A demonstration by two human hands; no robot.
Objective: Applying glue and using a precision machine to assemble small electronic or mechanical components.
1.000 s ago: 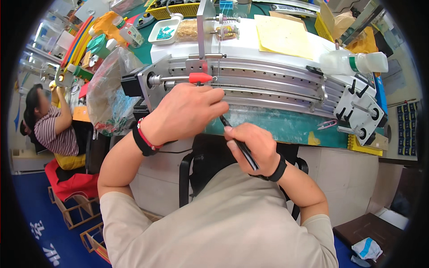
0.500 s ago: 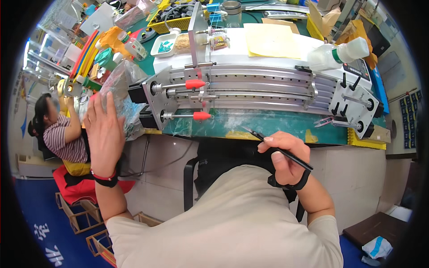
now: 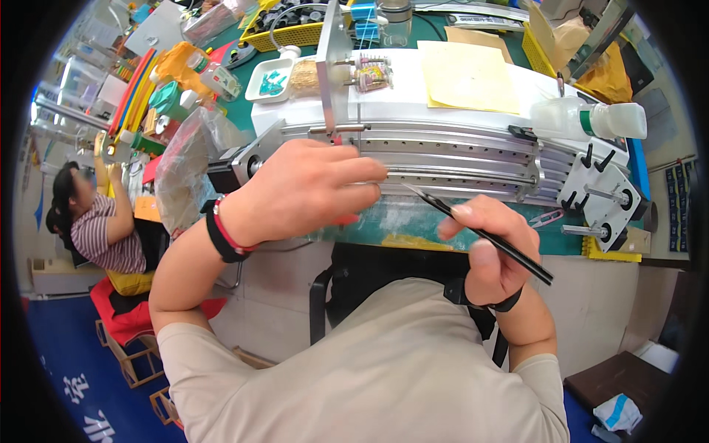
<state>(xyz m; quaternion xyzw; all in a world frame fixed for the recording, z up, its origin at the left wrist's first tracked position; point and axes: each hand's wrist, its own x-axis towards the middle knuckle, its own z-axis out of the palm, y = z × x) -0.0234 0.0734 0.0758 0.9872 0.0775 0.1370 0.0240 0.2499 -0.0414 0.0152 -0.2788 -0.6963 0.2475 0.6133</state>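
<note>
My left hand [image 3: 303,188] reaches palm down over the left end of an aluminium linear-rail machine [image 3: 443,159]. Its bent fingers point right, smeared by motion; the thumb and whatever lies under the fingers are hidden. The hand covers most of the red-tipped rods, and a bit of a red tip [image 3: 346,219] peeks out below it. In front of the rails, my right hand [image 3: 502,247] is closed round a slim black tool [image 3: 484,234] with a pale pointed tip, held like a pen. That tip is close to the front rail, a little right of my left fingertips.
Behind the rails are a white dish of teal pieces [image 3: 272,81], yellow paper [image 3: 469,77] and a white bottle [image 3: 583,118] lying tilted. Small snips [image 3: 546,218] lie by the right end plate [image 3: 600,193]. A co-worker [image 3: 96,221] sits at the left, beside a plastic bag [image 3: 188,166].
My left hand has swung right from beside the machine to over its red-tipped rods. My right hand keeps the black tool, whose tip now appears nearer the rails. The view has shifted slightly.
</note>
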